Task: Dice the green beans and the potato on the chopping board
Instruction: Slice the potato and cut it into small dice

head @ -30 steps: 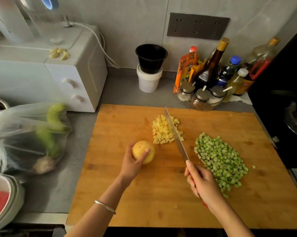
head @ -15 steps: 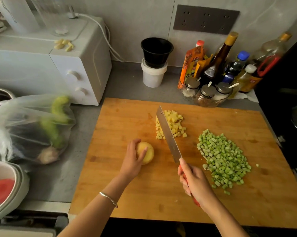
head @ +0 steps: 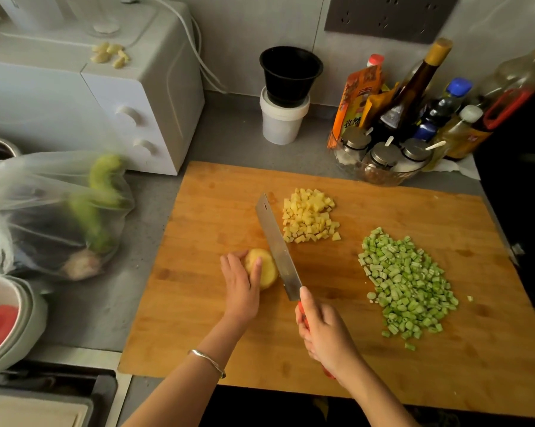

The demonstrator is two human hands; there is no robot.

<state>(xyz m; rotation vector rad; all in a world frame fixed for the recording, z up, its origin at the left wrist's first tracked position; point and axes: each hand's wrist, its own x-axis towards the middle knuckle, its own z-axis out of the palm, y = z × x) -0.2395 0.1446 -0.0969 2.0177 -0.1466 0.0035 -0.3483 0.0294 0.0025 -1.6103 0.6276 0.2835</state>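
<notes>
A peeled yellow potato piece [head: 266, 266] lies near the middle of the wooden chopping board [head: 337, 349]. My left hand [head: 241, 288] presses it down from the left. My right hand [head: 324, 337] grips the red handle of a cleaver [head: 277, 245], whose blade rests against the potato's right side and points away from me. A heap of diced potato [head: 310, 215] sits just beyond the blade. A larger heap of diced green beans [head: 404, 285] covers the board's right part.
A white microwave [head: 106, 97] stands at the back left, and a plastic bag of vegetables [head: 56, 211] lies beside the board. Behind the board are a black cup on a white tub [head: 286, 97] and sauce bottles and spice jars [head: 414, 124]. White bowls [head: 10, 322] sit at the left edge.
The cleaver has moved left from beside the diced potato and now sits against the potato piece. My left hand has settled flatter onto the potato.
</notes>
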